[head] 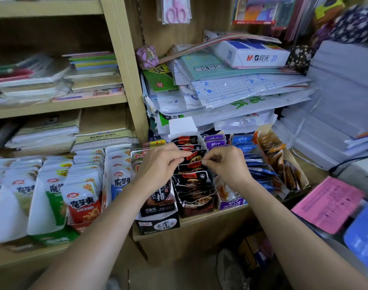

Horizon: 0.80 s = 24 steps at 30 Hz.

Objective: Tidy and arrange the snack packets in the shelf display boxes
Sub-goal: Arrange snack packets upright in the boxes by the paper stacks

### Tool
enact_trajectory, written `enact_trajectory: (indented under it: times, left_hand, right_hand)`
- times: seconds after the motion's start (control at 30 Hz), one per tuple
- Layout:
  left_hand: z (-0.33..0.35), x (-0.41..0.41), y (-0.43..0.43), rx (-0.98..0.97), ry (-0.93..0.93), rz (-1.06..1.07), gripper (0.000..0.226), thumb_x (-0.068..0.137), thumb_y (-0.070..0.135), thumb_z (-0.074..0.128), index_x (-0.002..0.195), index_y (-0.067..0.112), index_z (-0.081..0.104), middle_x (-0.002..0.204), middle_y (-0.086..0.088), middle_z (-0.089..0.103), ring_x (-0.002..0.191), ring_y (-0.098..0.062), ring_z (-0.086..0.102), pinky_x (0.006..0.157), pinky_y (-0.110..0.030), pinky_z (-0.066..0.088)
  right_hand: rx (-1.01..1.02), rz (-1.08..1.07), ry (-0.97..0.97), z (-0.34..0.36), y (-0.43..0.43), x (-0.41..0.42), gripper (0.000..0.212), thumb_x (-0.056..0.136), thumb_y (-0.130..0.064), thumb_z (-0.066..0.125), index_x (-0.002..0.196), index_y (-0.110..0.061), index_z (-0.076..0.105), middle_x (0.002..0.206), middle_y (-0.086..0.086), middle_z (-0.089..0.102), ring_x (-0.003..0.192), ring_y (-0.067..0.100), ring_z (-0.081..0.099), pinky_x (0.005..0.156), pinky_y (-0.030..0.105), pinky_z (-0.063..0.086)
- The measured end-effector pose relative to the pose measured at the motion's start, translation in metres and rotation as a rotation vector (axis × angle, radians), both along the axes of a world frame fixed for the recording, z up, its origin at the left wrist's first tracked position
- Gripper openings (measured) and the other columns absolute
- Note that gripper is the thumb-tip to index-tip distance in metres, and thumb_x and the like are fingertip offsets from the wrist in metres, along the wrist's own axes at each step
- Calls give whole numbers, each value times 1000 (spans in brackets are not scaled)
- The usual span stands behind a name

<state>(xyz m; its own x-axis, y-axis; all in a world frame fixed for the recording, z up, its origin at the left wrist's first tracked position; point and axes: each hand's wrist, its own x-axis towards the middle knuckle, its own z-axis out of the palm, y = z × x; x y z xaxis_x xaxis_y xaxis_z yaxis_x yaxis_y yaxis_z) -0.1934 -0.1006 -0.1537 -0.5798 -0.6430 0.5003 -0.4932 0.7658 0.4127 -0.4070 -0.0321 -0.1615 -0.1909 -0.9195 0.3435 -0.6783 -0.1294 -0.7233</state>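
On the wooden shelf point(220, 214), left hand point(158, 164) and right hand point(227, 164) pinch 1 black-and-red foil snack packet point(194, 157) between them, likely straightening it in its dark cardboard box point(196, 210).

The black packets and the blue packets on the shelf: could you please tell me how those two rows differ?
The black packets carry red labels; the blue packets carry white lettering. The left hand and right hand pinch the black packets near mid-row, while nothing touches the blue packets. The black packets stand mostly upright; the blue packets slump flatter towards the front. Both rows sit in open display boxes on the same shelf.
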Motion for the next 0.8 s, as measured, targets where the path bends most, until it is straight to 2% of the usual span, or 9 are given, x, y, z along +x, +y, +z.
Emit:
enact_trajectory:
  times: [0.17,0.27,0.37,0.43,0.53,0.63,0.7,0.77,0.8]
  left_hand:
    - [-5,-4,-3,23,-74,-76,30,93,8,70,113,30,77,92,9,63,83,-11,59,72,-30,49]
    - [-7,-4,0,48,-24,-22,30,93,6,69,113,27,77,90,8,62,78,-4,55,70,-22,43]
    - [-6,-2,10,65,50,77,30,94,5,67,116,24,76,95,8,66,74,5,54,68,-9,37]
    - [-2,1,22,67,101,128,29,97,10,64,120,23,74,109,7,69,87,7,57,79,-5,39]
    - [9,1,50,57,61,97,40,99,33,58,138,26,62,138,12,59,127,0,46,108,-23,32]
    - [4,-6,81,-56,-295,23,73,95,63,42,159,31,27,166,11,21,152,-5,12,121,-32,10]
    - [-12,-13,94,-132,-486,45,81,97,70,28,163,28,3,170,6,-6,156,-12,-8,125,-36,-1]
    - [-26,-20,96,-179,-515,75,74,102,64,18,163,25,3,170,-2,-8,157,-19,-7,127,-42,2]
    - [-28,-22,94,-185,-495,87,69,104,58,15,163,23,10,170,-5,-1,157,-21,0,127,-44,8]
  right_hand:
    - [23,46,18,0,-2,4,3,85,-13,79,86,-16,80,81,-8,76,78,2,70,80,26,60]
    - [36,65,-15,1,1,4,6,86,-13,78,90,-16,81,85,-8,76,80,0,70,82,28,60]
    - [36,41,-116,5,13,3,25,91,-21,73,115,-20,74,100,-11,72,93,-1,67,89,28,58]
    - [31,28,-178,10,27,3,36,95,-26,67,132,-24,64,113,-12,64,103,6,63,88,27,56]
    - [86,25,-166,8,55,-1,46,99,-25,60,145,-25,51,125,-9,58,111,6,56,85,13,45]
    - [238,75,-205,-3,80,-3,53,100,-20,59,150,-19,42,118,-6,61,108,8,59,82,7,43]
    - [322,133,-220,-12,88,2,55,101,-17,58,152,-16,38,129,-8,57,123,9,55,92,6,41]
    - [332,150,-168,-22,88,7,58,101,-14,55,155,-13,33,156,1,39,148,16,30,114,17,27]
    - [335,146,-135,-26,88,9,60,102,-13,54,157,-12,29,163,5,25,153,16,14,117,17,16]
